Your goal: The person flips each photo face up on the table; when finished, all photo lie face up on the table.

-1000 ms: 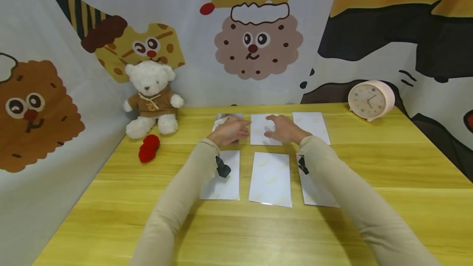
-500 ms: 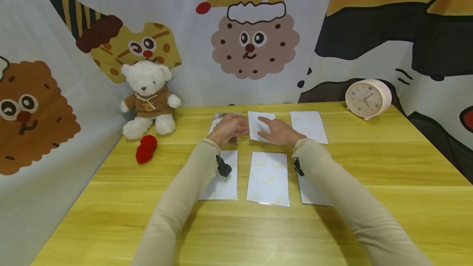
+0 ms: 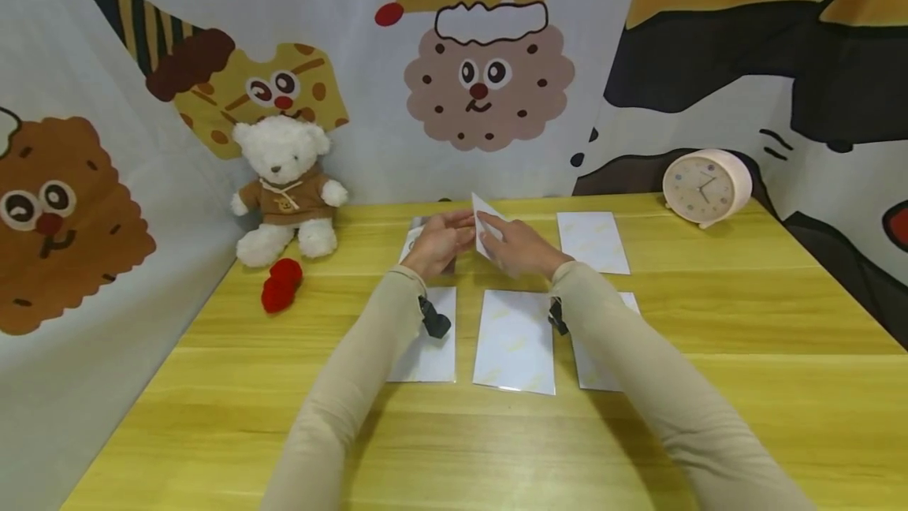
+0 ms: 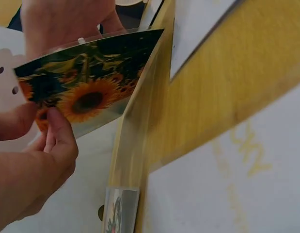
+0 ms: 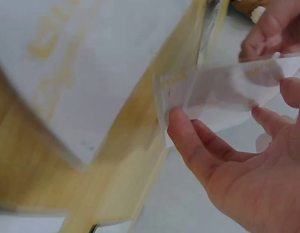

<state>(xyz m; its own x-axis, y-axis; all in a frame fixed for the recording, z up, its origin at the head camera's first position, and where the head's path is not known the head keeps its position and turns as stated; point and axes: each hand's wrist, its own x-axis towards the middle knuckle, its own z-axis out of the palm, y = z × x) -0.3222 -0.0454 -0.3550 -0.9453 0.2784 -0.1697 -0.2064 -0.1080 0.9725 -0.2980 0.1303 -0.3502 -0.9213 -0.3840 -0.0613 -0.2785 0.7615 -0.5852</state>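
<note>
One sunflower card (image 4: 101, 73), raised and tilted above the table (image 3: 709, 306), between left hand (image 3: 438, 244) and right hand (image 3: 521, 247).
Both hands are partly curled, gripping the card together: left thumb and fingertip at a corner on the printed side, right fingers bent against the white back. Near the left hand lies a partly hidden picture card (image 3: 417, 222); four white-backed cards (image 3: 514, 341) lie flat. Behind, to the left, sits a teddy bear (image 3: 288, 199); to the right, a clock (image 3: 702, 189).
</note>
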